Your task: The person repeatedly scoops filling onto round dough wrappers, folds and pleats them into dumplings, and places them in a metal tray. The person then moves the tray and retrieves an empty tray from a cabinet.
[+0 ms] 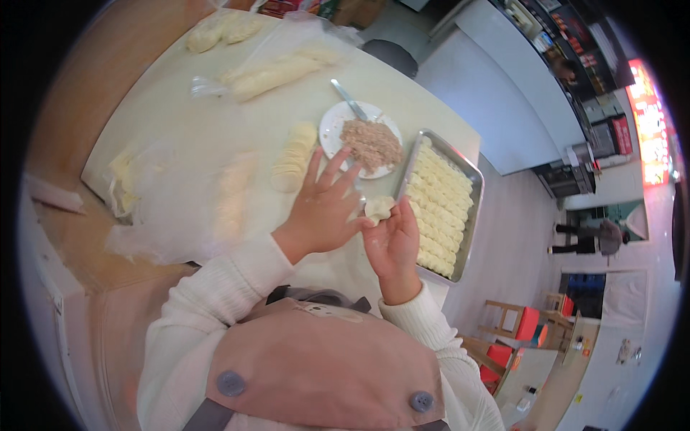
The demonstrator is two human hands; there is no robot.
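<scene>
A small, pale dumpling (379, 208) with a folded edge rests in the fingers of my right hand (393, 246), which are closed around it. My left hand (320, 212) reaches in from the other side with its fingers spread, and its thumb tip meets the dumpling's lower edge. Just beyond those fingertips stands a white plate (329, 123) of pinkish-brown minced filling (370, 144), with a flat metal-handled utensil (348, 99) leaning on the rim. Overlapping round dough wrappers (293, 159) lie in a row left of the plate.
At the right table edge, a metal tray (470, 224) holds rows of shaped dumplings (440, 205). Plastic-covered dough (277, 76) lies at the back; more plastic sheeting (172, 205) covers dough at left. Red-seated chairs (527, 323) and a distant person (609, 238) are off to the right.
</scene>
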